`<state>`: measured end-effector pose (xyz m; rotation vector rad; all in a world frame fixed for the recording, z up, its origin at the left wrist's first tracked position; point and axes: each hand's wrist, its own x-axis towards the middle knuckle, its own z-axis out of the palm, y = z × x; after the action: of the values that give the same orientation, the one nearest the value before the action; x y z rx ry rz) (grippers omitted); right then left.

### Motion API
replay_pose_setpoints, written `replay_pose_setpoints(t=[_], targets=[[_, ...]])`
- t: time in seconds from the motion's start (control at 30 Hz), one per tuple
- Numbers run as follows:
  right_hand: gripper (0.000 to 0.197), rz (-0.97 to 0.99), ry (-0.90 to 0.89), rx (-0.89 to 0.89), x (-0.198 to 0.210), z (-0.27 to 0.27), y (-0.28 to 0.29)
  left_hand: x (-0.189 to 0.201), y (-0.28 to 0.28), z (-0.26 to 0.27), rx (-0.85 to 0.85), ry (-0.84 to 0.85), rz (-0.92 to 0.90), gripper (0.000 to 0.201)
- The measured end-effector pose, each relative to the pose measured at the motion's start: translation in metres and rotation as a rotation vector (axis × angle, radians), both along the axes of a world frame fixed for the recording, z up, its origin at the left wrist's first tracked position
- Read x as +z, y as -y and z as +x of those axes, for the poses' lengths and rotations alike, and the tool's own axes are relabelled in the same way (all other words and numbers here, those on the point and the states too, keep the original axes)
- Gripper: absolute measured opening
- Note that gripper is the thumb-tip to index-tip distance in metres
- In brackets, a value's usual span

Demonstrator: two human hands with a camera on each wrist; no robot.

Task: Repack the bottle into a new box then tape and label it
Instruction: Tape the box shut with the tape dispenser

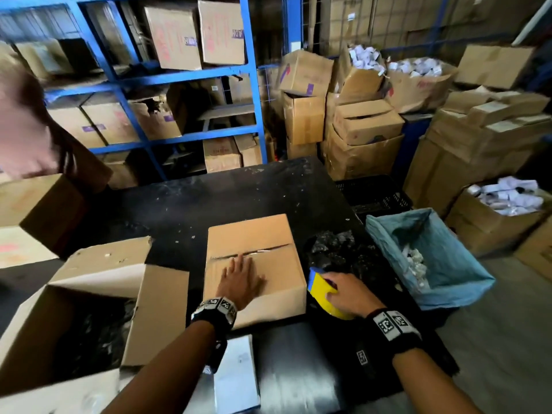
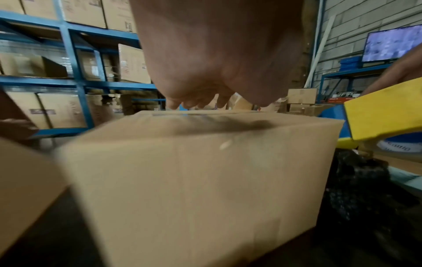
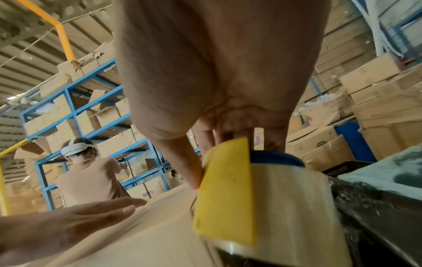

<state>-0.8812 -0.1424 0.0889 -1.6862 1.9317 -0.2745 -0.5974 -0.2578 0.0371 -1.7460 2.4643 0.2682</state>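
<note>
A closed brown cardboard box (image 1: 254,243) (image 2: 194,171) (image 3: 128,234) stands in the middle of the black table (image 1: 185,204), its top flaps meeting at a seam. My left hand (image 1: 239,279) (image 2: 205,72) (image 3: 68,222) lies flat on the box top just short of the seam, fingers straight. My right hand (image 1: 346,291) (image 3: 217,90) grips a yellow and blue tape dispenser (image 1: 324,294) (image 2: 383,119) (image 3: 228,189) with a roll of clear tape (image 3: 292,207), held at the box's right edge. The bottle is not visible.
A large open carton (image 1: 98,300) with dark packing stands at the near left. Black bubble wrap (image 1: 337,252) lies right of the box. A bin with a blue liner (image 1: 433,258) stands further right. White paper (image 1: 236,375) lies near me. Blue shelving (image 1: 143,79) and another person (image 3: 91,173) stand beyond.
</note>
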Motion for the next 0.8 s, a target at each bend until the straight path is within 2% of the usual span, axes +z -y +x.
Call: replay_pose_setpoints(t=[0.07, 0.17, 0.23, 0.37, 0.57, 0.67, 0.8], targets=[[0.054, -0.041, -0.008, -0.094, -0.005, 0.012, -0.018, -0.005, -0.014, 0.025, 0.039, -0.006, -0.025, 0.083], [0.055, -0.147, 0.003, -0.169, -0.01, 0.038, -0.046, -0.01, -0.038, 0.049, 0.068, -0.021, -0.052, 0.097], [0.059, -0.186, -0.013, -0.201, -0.013, 0.052, -0.061, -0.013, -0.048, 0.055, 0.073, -0.039, -0.073, 0.099], [0.062, -0.213, -0.031, -0.239, -0.027, 0.081, -0.085, -0.014, -0.066, 0.065, 0.093, -0.023, -0.082, 0.082], [0.053, -0.117, -0.088, -0.296, -0.064, 0.114, -0.112, -0.018, -0.078, 0.082, 0.05, 0.004, -0.085, 0.085], [0.038, -0.093, -0.06, -0.268, -0.091, 0.116, -0.117, -0.02, -0.081, 0.089, 0.053, -0.028, -0.031, 0.089], [0.036, 0.011, 0.032, -0.277, -0.124, 0.113, -0.121, -0.021, -0.086, 0.091, 0.057, -0.089, -0.009, 0.091]])
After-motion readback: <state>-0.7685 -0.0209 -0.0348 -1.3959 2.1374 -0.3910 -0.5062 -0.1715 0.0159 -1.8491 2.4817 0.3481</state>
